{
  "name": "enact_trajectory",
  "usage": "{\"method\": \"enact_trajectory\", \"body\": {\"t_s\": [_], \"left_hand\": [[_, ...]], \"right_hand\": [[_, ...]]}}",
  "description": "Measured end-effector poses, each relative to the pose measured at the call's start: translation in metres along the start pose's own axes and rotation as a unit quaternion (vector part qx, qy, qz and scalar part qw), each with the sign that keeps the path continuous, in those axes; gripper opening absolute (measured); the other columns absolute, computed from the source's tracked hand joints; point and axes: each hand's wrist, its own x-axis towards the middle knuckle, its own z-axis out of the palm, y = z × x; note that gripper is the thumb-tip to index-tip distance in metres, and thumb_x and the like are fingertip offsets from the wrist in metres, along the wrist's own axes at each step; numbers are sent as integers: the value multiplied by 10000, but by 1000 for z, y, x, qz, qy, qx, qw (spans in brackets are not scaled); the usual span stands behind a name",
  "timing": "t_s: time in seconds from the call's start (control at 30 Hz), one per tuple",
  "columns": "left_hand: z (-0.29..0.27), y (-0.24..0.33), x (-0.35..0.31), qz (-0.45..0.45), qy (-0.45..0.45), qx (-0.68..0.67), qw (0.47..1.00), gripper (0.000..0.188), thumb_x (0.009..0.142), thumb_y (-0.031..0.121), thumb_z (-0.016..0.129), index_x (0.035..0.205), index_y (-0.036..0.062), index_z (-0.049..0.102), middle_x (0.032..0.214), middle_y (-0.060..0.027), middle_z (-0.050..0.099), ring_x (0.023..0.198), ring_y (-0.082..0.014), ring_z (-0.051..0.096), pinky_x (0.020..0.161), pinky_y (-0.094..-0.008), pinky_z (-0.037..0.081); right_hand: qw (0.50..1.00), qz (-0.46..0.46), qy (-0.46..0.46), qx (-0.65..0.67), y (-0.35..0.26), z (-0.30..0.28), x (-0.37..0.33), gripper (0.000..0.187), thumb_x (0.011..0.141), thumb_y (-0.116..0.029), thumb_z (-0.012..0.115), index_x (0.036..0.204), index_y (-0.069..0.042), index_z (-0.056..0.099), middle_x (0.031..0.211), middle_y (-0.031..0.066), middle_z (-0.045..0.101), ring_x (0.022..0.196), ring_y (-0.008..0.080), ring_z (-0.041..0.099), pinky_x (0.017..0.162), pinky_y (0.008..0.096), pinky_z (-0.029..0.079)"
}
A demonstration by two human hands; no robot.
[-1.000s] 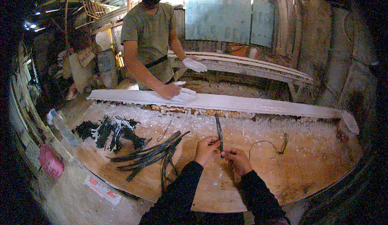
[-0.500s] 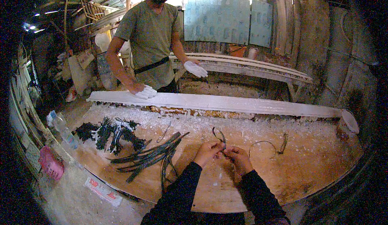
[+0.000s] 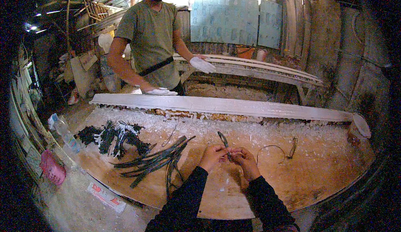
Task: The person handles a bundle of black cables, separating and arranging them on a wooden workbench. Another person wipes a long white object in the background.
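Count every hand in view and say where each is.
4: your left hand and right hand, together at a dark strip; the co-worker's right hand, by the far edge of the white beam; the co-worker's left hand, held out farther right in the picture.

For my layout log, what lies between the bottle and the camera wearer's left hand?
In the head view: a tangled dark pile, then a bunch of dark strips.

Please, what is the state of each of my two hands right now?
Left hand: closed, pinching a dark strip.
Right hand: closed, pinching the same dark strip.
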Motion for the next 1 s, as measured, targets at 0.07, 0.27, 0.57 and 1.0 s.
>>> {"method": "enact_trajectory", "body": {"t_s": [0.07, 0.27, 0.57, 1.0], "left_hand": [[0, 1, -1, -2, 2, -22, 1000, 196, 782, 235, 593, 782, 40, 573, 667, -3, 558, 557, -76, 538, 520, -195, 454], [3, 5, -3, -9, 20, -68, 997, 204, 775, 242, 602, 784, 41, 571, 648, 2, 543, 554, -73, 533, 519, -193, 453], [6, 15, -8, 4, 21, -65, 998, 202, 772, 235, 605, 743, 36, 584, 667, -5, 557, 578, -84, 538, 547, -217, 474], [8, 9, -6, -21, -31, -53, 998, 146, 791, 193, 582, 813, 50, 567, 719, 6, 552, 651, -90, 537, 546, -225, 481]], "right_hand": [[999, -15, -11, 46, -6, 6, -5, 141, 766, -44, 545, 906, -41, 537, 830, 51, 586, 735, 147, 551, 690, 260, 441], [943, -237, 50, -231, -10, 15, -15, 126, 715, 26, 554, 816, -48, 545, 779, 41, 544, 779, 168, 527, 671, 266, 451], [960, -195, 47, -193, 6, 2, 0, 185, 625, 30, 624, 782, -67, 613, 774, 86, 551, 712, 238, 555, 619, 292, 460], [987, -134, 69, 47, -4, 8, -8, 85, 762, -59, 581, 832, -14, 597, 789, 47, 599, 712, 120, 557, 649, 240, 456]]}}
